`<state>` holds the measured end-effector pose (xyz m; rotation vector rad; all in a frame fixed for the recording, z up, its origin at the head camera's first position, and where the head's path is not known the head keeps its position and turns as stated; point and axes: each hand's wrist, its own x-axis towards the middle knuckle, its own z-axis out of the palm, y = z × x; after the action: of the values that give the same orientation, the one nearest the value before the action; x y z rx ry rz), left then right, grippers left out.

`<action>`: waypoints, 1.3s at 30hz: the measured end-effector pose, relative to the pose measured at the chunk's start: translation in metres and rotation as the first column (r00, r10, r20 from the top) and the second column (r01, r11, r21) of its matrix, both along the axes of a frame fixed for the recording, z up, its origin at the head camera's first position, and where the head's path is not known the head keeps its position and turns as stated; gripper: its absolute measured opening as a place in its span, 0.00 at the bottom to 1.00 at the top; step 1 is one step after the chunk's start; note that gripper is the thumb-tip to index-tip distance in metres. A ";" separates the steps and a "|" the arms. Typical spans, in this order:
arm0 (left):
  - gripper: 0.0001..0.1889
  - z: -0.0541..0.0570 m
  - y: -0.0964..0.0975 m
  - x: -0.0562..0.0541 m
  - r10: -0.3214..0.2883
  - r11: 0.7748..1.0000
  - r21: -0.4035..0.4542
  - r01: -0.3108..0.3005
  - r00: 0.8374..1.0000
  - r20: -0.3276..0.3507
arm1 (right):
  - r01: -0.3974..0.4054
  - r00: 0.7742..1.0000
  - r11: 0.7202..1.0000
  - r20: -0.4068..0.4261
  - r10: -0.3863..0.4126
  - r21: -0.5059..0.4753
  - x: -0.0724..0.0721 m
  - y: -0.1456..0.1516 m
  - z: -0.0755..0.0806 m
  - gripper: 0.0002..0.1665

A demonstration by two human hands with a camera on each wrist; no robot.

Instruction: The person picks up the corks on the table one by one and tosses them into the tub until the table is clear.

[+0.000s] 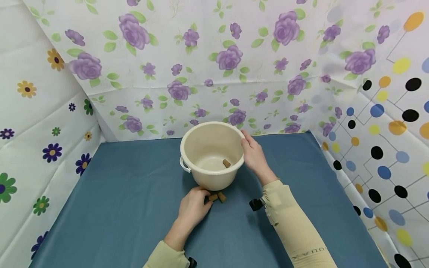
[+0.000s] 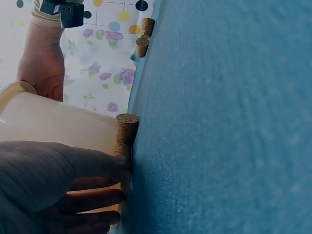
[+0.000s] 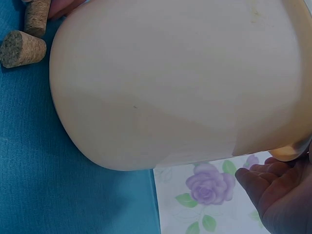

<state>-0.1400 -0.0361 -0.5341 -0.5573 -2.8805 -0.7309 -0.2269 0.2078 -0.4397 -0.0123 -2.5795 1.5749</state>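
My right hand (image 1: 255, 154) grips the rim of a cream plastic bucket (image 1: 214, 180) on its right side. A small cork stopper (image 1: 226, 163) lies inside on the bucket's floor. Just in front of the bucket's base, my left hand (image 1: 194, 206) pinches another cork stopper (image 1: 212, 198) between thumb and fingers, low over the cloth. One more stopper (image 1: 221, 197) lies right beside it, its tapered shape clear in the right wrist view. In the left wrist view the left thumb (image 2: 97, 163) covers part of the pinched cork, and the right hand (image 2: 43, 70) holds the bucket rim beyond.
A blue cloth (image 1: 134, 193) covers the table. Two more cork stoppers (image 2: 142, 47) stand farther off in the left wrist view. A white loop handle (image 1: 184, 165) hangs at the bucket's left. Floral sheeting (image 1: 201, 74) rises behind, with patterned sheets on both sides.
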 end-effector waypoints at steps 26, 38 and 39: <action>0.06 0.004 -0.005 0.001 0.007 1.000 0.022 -0.007 0.999 0.038 | 0.002 1.000 1.000 0.013 -0.002 -0.009 0.001 -0.001 0.001 0.33; 0.06 0.008 -0.007 0.003 -0.004 0.999 0.037 0.002 0.999 0.047 | -0.011 1.000 1.000 0.007 0.011 -0.001 0.001 0.000 0.000 0.34; 0.06 0.009 -0.007 0.004 -0.004 0.999 0.036 0.002 0.999 0.047 | -0.011 1.000 1.000 0.006 0.011 0.001 0.001 0.000 0.000 0.35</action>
<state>-0.1364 -0.0433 -0.5254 -0.5477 -2.9032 -0.8057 -0.2258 0.2078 -0.4397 -0.0025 -2.5895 1.5792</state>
